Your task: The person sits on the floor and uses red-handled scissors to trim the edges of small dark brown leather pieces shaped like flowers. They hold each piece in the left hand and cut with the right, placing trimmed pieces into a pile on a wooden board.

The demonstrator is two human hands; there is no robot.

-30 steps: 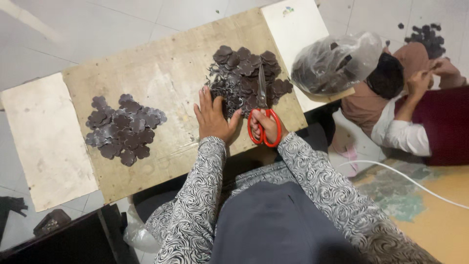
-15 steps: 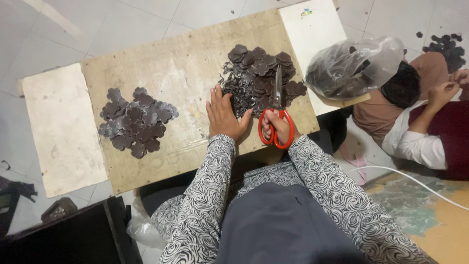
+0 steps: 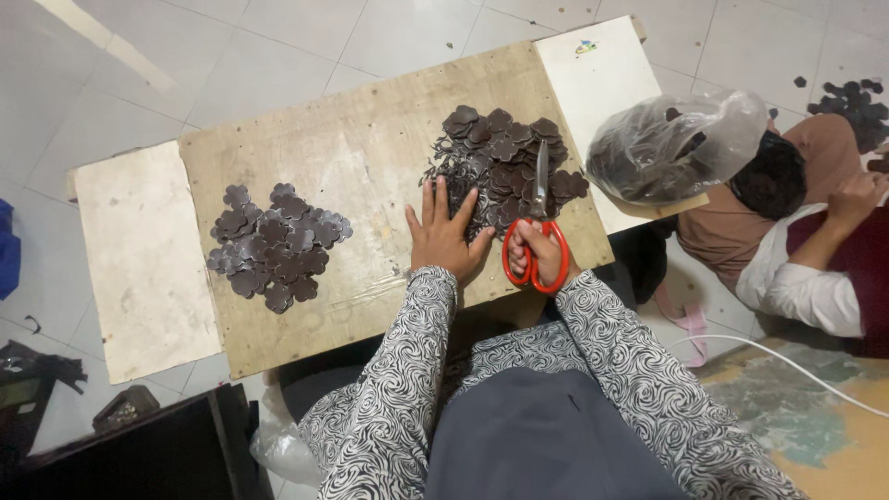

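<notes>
Nearest the camera are the person's patterned black-and-white sleeves, reaching up onto a low plywood board (image 3: 370, 157) that rests on pale slabs set on a grey tiled floor (image 3: 278, 37). The left hand (image 3: 447, 236) lies flat on the board with its fingers spread wide, fingertips touching the near edge of a heap of dark brown flower-shaped cutouts (image 3: 505, 162). Just beside it, the right hand (image 3: 542, 255) is wrapped through the loops of red-handled scissors (image 3: 537, 227), whose blades lie closed and point away across the heap. Further left on the board, well apart from both hands, sits a neater spread of the same dark flower pieces (image 3: 276, 245). Past the board's right edge a white panel (image 3: 597, 83) carries a clear plastic bag (image 3: 676, 148) stuffed with dark material. Beyond that, another person (image 3: 796, 241) sits on the floor, with more dark pieces (image 3: 857, 102) scattered on the tiles at the far right. A white cable (image 3: 787, 366) runs along the floor nearby.
</notes>
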